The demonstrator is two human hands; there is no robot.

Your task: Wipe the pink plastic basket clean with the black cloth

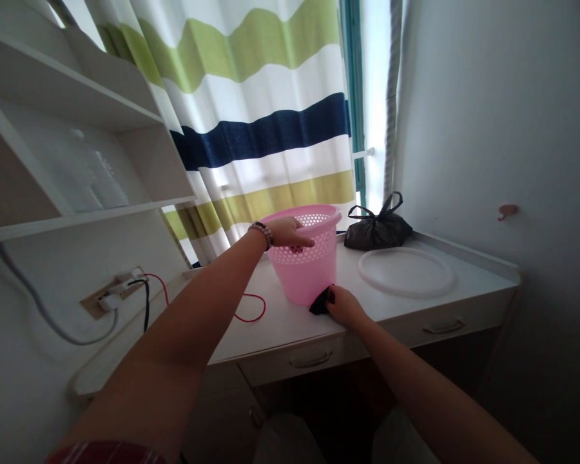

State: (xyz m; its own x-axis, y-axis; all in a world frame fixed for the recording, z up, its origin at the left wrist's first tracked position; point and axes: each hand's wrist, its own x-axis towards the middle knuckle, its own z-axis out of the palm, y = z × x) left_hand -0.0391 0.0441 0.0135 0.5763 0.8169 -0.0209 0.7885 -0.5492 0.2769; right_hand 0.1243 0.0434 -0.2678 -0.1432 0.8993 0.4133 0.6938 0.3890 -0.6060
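Both forearms are seen stretching out from the bottom edge, closest to the lens, reaching toward a pink basket point(303, 264) that's parked on the white tabletop point(280, 322) pretty much dead center of the view. The left hand point(286, 232) is laid over the basket's rim at about 9 o'clock, with the fingers point(302, 243) curled down over the outside of the perforated wall, so the rim is gripped. A beaded bracelet point(261, 233) is worn on that wrist. The right hand point(345, 306) is pressed down at the basket's base, around 5 o'clock from it, and a dark cloth point(320, 301) is pinched in its closed fingers, right up against the bottom of the pink wall.

Over at 3 o'clock from the basket a round white lid point(406, 272) is lying flat on the tabletop, and just behind it, around 1 o'clock, a tied black plastic bag point(377, 229) is sat by the window. A red wire point(251, 308) is looped across the tabletop at 8 o'clock, running back toward a wall socket point(113, 290). A striped curtain point(256, 116) is hung behind everything, white shelves point(77, 129) are fixed at 10 o'clock, and drawer handles point(310, 359) can be made out under the tabletop edge.
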